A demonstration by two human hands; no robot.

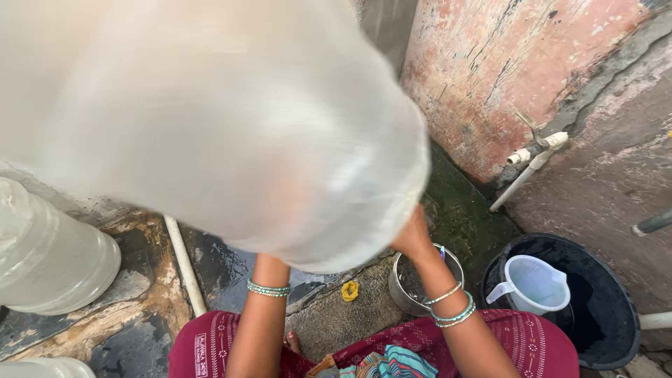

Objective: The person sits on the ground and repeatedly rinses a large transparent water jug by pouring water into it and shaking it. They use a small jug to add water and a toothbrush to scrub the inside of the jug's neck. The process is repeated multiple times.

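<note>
We hold a large translucent water jug [210, 119] up close to the camera, tilted, its rounded whitish body blurred and filling most of the upper left of the view. Our right hand [413, 238] presses against its lower right edge; our left hand [269, 260] goes up under its bottom and is hidden there. Fingers on both sides are lost behind the plastic, so we cannot tell how they are set. Bangles ring both wrists. Below the jug, on the wet, stained floor [140, 308], stands a small steel pot [423, 283], just under the right wrist, with a small yellow object [350, 290] near it. To the right, a black bucket [602, 308] holds water and a white plastic mug [535, 283]. A white tap pipe [535, 157] juts from the peeling pink wall [504, 70] above it. Another clear jug [52, 259] lies at the left, beside a thin white pipe [183, 266]. Room is tight: wall ahead, vessels on both sides, our red-skirted knees [518, 336] below.
</note>
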